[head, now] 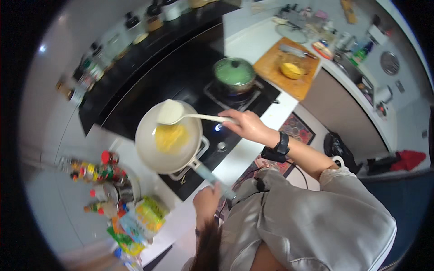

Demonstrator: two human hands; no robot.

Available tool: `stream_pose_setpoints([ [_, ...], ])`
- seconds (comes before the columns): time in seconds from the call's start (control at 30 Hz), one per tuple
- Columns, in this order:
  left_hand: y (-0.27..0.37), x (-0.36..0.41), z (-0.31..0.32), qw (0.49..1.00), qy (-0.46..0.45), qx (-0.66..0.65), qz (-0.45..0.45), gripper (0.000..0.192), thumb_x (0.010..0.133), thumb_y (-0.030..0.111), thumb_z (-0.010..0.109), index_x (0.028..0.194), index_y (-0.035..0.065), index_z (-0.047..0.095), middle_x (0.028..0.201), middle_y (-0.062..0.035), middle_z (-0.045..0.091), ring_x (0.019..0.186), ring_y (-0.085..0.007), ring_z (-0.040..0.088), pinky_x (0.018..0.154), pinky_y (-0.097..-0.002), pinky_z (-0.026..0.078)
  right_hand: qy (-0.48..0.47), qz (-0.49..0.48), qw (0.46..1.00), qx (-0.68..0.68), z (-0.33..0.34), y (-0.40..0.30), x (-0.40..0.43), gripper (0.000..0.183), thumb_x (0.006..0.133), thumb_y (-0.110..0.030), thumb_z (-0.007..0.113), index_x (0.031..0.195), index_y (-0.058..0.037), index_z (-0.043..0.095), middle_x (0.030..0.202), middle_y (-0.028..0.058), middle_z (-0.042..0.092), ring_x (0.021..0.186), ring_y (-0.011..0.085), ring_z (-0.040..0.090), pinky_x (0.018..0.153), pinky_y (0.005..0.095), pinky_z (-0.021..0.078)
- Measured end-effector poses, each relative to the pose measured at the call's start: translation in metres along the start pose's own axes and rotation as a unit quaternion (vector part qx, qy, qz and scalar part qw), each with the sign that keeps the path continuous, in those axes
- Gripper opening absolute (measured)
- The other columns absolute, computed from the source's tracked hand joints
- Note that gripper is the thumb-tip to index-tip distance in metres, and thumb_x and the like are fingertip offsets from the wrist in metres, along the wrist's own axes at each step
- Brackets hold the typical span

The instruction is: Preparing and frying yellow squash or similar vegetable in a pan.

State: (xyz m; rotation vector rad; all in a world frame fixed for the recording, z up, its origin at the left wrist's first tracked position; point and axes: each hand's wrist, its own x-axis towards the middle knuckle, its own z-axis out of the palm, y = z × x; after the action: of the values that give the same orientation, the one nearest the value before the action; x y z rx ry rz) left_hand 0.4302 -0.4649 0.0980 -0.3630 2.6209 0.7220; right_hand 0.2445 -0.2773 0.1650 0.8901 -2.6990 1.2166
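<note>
A cream-coloured frying pan (145, 149) stands over the left burner of a black gas hob, tilted slightly, with yellow egg (172, 138) in its middle. My right hand (242, 124) grips the handle of a cream spatula or turner (171, 112), whose wide head is over the pan's far side, just above the egg. My left hand (207, 201) is at the pan's pale blue-grey handle (212, 178); its fingers look closed around it, though blur hides some detail. A black band is on my right wrist.
A green-lidded pot (234, 73) stands on the right burner. Beyond it, a wooden cutting board (271, 67) bears a glass bowl of yellow food (292, 70) and a knife or cleaver (292, 50). Bottles (98, 171) and food packets (145, 216) crowd the left counter; jars line the back ledge.
</note>
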Motion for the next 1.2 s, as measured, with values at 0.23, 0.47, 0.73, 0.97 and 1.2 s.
stream_pose_setpoints([
  [0.23,0.056,-0.006,-0.016,0.990,0.059,-0.069,0.108,0.035,0.089,0.031,0.041,0.068,0.0050,0.052,0.059,-0.0190,0.056,0.058,-0.0395,0.055,0.052,-0.0474,0.041,0.157,0.091,0.979,0.089,-0.084,0.071,-0.027,0.027,0.084,-0.025,0.059,0.101,-0.0038,0.058,0.082,0.0111,0.064,0.074,0.0172,0.061,0.066,0.0296,0.0468],
  [0.47,0.159,0.023,-0.002,0.973,0.010,-0.158,0.171,0.024,0.090,0.020,0.045,0.074,0.0027,0.051,0.054,-0.0110,0.053,0.050,-0.0241,0.054,0.049,-0.0341,0.041,0.299,0.128,0.943,0.062,-0.192,0.228,-0.036,0.027,0.084,-0.023,0.058,0.099,-0.0010,0.059,0.082,0.0099,0.063,0.076,0.0133,0.058,0.069,0.0261,0.0451],
  [0.73,0.318,0.118,0.090,0.943,-0.060,-0.214,0.248,0.016,0.087,0.019,0.052,0.094,0.0042,0.053,0.063,-0.0064,0.057,0.050,-0.0150,0.055,0.048,-0.0253,0.042,0.313,0.267,0.911,-0.023,-0.299,0.452,-0.067,0.029,0.083,-0.027,0.058,0.099,-0.0034,0.060,0.084,0.0165,0.062,0.081,0.0268,0.060,0.073,0.0330,0.0454],
  [0.97,0.441,0.255,0.173,0.793,-0.178,-0.582,0.013,0.040,0.088,0.025,0.050,0.121,0.0096,0.033,0.067,-0.0078,0.056,0.046,-0.0154,0.053,0.039,-0.0231,0.037,0.233,0.296,0.926,-0.022,-0.317,0.543,-0.050,0.029,0.082,-0.027,0.058,0.100,-0.0044,0.057,0.088,0.0208,0.061,0.087,0.0325,0.059,0.073,0.0373,0.0456],
  [1.2,0.506,0.367,0.199,0.755,-0.153,-0.629,-0.108,0.039,0.088,0.027,0.046,0.118,0.0070,0.030,0.077,-0.0134,0.059,0.054,-0.0187,0.057,0.043,-0.0279,0.043,0.134,0.210,0.967,0.045,-0.290,0.578,-0.013,0.028,0.086,-0.025,0.054,0.106,-0.0051,0.054,0.095,0.0167,0.061,0.089,0.0313,0.058,0.076,0.0358,0.0446],
])
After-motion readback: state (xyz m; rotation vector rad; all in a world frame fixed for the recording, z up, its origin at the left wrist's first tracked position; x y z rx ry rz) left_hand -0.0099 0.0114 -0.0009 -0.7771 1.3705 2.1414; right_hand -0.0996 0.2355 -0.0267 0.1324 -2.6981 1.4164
